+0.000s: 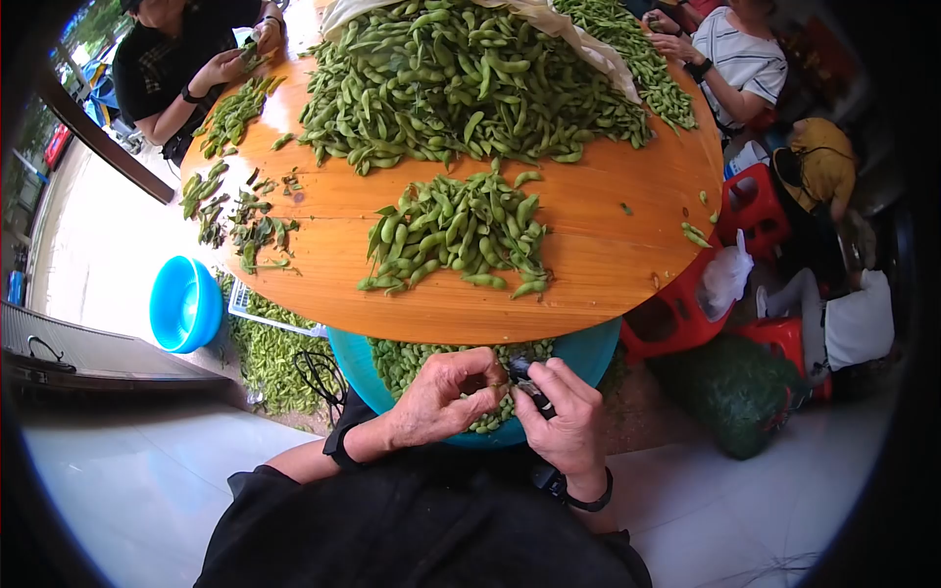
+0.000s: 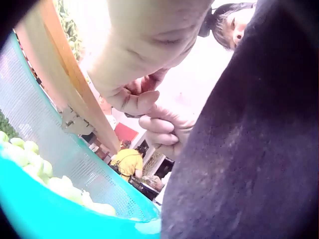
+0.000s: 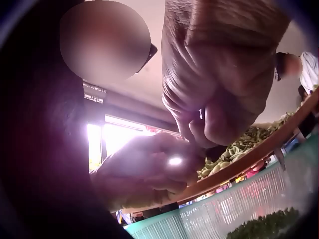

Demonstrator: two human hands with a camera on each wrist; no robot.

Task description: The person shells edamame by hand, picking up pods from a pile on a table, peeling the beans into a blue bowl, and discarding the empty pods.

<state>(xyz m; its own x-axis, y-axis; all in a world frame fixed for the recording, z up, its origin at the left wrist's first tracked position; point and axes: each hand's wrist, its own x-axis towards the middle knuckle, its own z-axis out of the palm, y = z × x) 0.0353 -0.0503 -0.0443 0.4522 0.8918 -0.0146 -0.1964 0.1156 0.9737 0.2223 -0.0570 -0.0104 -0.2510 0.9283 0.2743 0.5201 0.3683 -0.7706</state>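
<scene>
Both hands meet above a turquoise basket (image 1: 345, 359) that holds loose green pods (image 1: 397, 365). My left hand (image 1: 446, 397) has its thumb and fingers curled together in a pinch; I cannot tell what small thing lies between the fingertips. Thumb and fingers of my right hand (image 1: 564, 419) grip a small black tool (image 1: 535, 400), its far end close to the left fingertips. In the right wrist view, the right hand (image 3: 219, 74) hides most of the tool. Just beyond the basket, a pile of soybean pods (image 1: 456, 230) lies on the round wooden table (image 1: 588, 206).
A large heap of pods (image 1: 461, 88) covers the table's far side, with leafy scraps (image 1: 260, 230) at left. Below stand a blue basin (image 1: 186, 304) and pods on the floor (image 1: 274, 363). Red stools (image 1: 755, 211) and a dark green bag (image 1: 730, 392) are at right. Several people are around.
</scene>
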